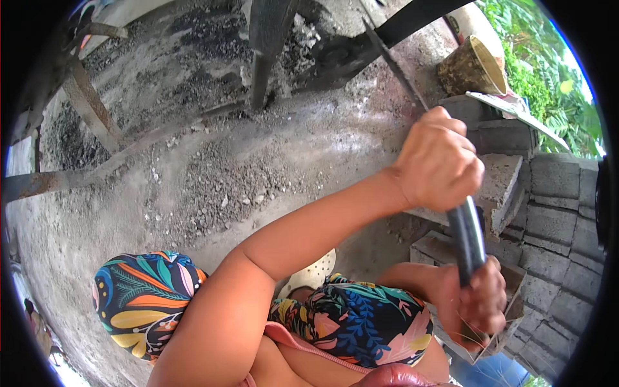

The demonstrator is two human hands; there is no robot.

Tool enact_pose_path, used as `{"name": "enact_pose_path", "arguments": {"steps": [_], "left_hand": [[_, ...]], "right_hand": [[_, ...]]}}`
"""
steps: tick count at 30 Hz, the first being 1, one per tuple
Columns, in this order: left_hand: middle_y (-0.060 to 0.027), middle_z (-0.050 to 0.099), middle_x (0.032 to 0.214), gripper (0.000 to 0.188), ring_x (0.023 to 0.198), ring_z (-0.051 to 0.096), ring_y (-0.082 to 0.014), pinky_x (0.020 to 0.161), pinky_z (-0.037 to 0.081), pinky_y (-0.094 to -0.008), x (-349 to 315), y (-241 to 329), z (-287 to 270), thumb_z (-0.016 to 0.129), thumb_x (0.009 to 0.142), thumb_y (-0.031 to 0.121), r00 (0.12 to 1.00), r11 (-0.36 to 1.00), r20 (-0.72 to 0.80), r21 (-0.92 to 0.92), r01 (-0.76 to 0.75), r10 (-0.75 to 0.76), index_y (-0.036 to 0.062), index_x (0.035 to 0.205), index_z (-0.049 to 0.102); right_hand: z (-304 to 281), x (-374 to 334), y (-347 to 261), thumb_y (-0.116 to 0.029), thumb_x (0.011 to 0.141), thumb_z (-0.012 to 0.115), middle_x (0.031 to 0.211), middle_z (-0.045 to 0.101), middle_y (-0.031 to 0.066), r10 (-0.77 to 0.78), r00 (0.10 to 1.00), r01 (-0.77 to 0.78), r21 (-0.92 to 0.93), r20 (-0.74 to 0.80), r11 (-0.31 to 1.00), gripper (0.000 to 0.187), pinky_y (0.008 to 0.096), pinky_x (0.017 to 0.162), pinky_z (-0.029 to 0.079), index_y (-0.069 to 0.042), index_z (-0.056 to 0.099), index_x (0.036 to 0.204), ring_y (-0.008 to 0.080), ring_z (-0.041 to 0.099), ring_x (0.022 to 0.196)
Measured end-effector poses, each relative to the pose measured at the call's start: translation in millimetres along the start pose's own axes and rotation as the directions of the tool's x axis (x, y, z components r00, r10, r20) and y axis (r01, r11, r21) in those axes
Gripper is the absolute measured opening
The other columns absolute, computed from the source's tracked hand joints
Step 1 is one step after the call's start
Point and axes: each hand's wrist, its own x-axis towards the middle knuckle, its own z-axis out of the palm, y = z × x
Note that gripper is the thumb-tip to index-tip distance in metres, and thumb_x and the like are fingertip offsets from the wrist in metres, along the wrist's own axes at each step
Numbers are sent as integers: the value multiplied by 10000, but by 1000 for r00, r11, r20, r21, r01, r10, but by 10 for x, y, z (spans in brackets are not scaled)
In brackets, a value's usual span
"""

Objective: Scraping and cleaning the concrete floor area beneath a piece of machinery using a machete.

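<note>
My left hand (442, 161) is wrapped in a fist round a long tool with a smooth dark tubular handle (465, 232). Above that fist, a narrow dark metal shaft (403, 77) runs up and left, tapering toward its end. My right hand (477, 303), slightly blurred, grips the lower end of the same handle. The tool slants across the right side of the view, its thin end passing close to a dark beam (412, 26). My left arm reaches across in front of my knees in patterned cloth (155, 300).
Grey blocks (548, 226) are stacked at the right. A dirty bucket (474, 68) lies tilted at the back right, near a pale board (519, 119) and greenery. Gravel and ash (225, 187) cover the concrete ground. Metal legs (90, 106) stand at the left. A pale perforated shoe (313, 274) shows below.
</note>
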Motion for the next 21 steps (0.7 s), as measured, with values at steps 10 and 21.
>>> {"name": "enact_pose_path", "arguments": {"steps": [10,21], "left_hand": [[-26,509,551,268,589,445,-222,667,351,-370,-84,-138,-247,384,733,245,958,993,286,-114,28,6,124,506,455],[-62,532,564,178,573,524,-249,670,382,-373,-346,-302,-120,460,722,220,834,999,550,31,33,-44,93,760,579]], "right_hand": [[-348,-220,62,-379,795,572,605,650,29,320,867,-402,158,381,902,291,367,858,372,-135,601,640,181,617,597],[-261,-514,55,-459,713,637,1041,542,211,1000,23,-988,151,1,23,902,280,553,532,105,321,1342,214,629,781]]}}
